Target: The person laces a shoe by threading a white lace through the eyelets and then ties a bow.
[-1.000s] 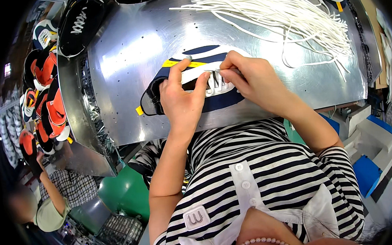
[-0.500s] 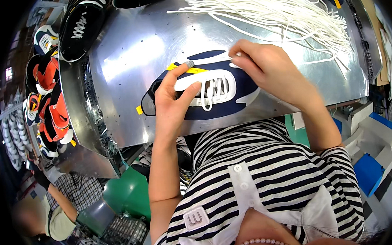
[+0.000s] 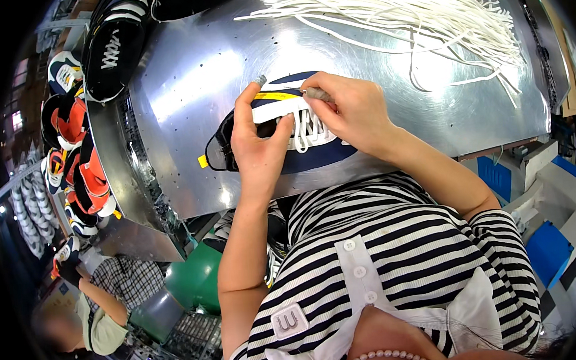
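A navy, white and yellow sneaker [image 3: 313,160] lies on its side-to-side length on the metal tabletop, toe to the right. A white lace [image 3: 304,139] crosses its eyelets, with a loop hanging over the near side. My left hand [image 3: 258,142] grips the collar, its thumb at the shoe opening and its index finger, with a grey-covered tip, on the far side by the yellow strip. My right hand [image 3: 353,110] is closed over the far eyelet row. A greyish-brown piece shows at its fingertips, with a thin dark point toward the left; I cannot tell what it is.
A heap of white laces [image 3: 410,21] spreads over the table's far right. Black shoes [image 3: 112,59] stand at the far left, beside hanging orange and navy shoes [image 3: 90,172]. A person [image 3: 105,310] sits at lower left. White and blue bins [image 3: 547,210] stand at right.
My right hand has moved left, from beyond the toe end to the far eyelets. My left hand still holds the sneaker, its index finger reaching slightly farther. The lace loop is slightly smaller.
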`<state>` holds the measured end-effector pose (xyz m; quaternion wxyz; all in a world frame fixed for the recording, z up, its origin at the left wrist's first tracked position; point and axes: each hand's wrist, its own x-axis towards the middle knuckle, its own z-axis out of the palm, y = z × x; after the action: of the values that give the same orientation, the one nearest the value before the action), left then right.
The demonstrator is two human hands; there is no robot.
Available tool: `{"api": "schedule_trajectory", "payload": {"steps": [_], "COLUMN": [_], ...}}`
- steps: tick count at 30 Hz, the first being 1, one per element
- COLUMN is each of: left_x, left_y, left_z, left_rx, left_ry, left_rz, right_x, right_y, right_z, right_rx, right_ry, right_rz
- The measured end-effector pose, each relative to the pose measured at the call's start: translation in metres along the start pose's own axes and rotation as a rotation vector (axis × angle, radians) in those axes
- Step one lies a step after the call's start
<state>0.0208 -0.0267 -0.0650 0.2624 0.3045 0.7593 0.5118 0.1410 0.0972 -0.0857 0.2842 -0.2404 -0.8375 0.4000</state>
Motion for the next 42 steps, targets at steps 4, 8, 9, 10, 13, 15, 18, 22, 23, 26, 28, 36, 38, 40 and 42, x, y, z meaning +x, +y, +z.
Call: {"api": "schedule_trajectory", "payload": {"steps": [4,8,9,10,13,15,18,22,23,26,28,36,38,40,42], "left_x": [0.002,-0.003,-0.002,-0.002,-0.001,0.000,-0.001,0.005,0.005,0.013,0.014,-0.044,-0.045,-0.038,-0.036], "left_y": [0.017,0.017,0.022,0.025,0.024,0.020,0.022,0.013,0.010,0.005,0.011,0.028,0.020,0.023,0.025], "left_z": [-0.023,-0.035,-0.031,-0.028,-0.027,-0.028,-0.023,-0.026,-0.023,-0.020,-0.018,-0.048,-0.036,-0.031,-0.030], "left_rx": [-0.262,-0.324,-0.334,-0.347,-0.338,-0.303,-0.293,-0.435,-0.360,-0.224,-0.032,0.456,0.466,0.511,0.512], "left_ry": [-0.308,-0.379,-0.346,-0.313,-0.318,-0.329,-0.321,-0.263,-0.190,-0.143,-0.164,-0.053,-0.088,-0.098,-0.084], "left_rz": [-0.199,-0.279,-0.301,-0.320,-0.311,-0.303,-0.309,-0.298,-0.252,-0.177,-0.123,0.278,0.204,0.296,0.276], "right_x": [-0.001,0.006,0.010,0.012,0.008,0.004,0.000,-0.002,-0.007,-0.021,-0.020,-0.033,-0.043,-0.028,-0.030], "right_y": [0.003,0.015,0.011,0.005,0.000,0.000,0.004,-0.010,-0.032,-0.042,-0.013,-0.010,-0.014,-0.031,-0.026], "right_z": [0.001,0.000,-0.005,-0.012,-0.014,-0.015,-0.007,-0.006,-0.018,-0.018,0.002,-0.038,-0.012,-0.010,0.004], "right_rx": [0.029,0.525,0.695,0.595,0.225,0.035,-0.024,0.251,0.284,0.332,0.242,0.378,0.299,0.056,0.074], "right_ry": [-0.007,0.022,-0.014,-0.095,-0.201,-0.261,-0.180,-0.139,-0.215,-0.344,-0.244,-0.343,-0.288,-0.360,-0.268], "right_rz": [0.037,0.241,0.309,0.224,-0.226,-0.301,-0.358,-0.290,-0.415,-0.421,-0.199,0.422,0.333,0.395,0.330]}}
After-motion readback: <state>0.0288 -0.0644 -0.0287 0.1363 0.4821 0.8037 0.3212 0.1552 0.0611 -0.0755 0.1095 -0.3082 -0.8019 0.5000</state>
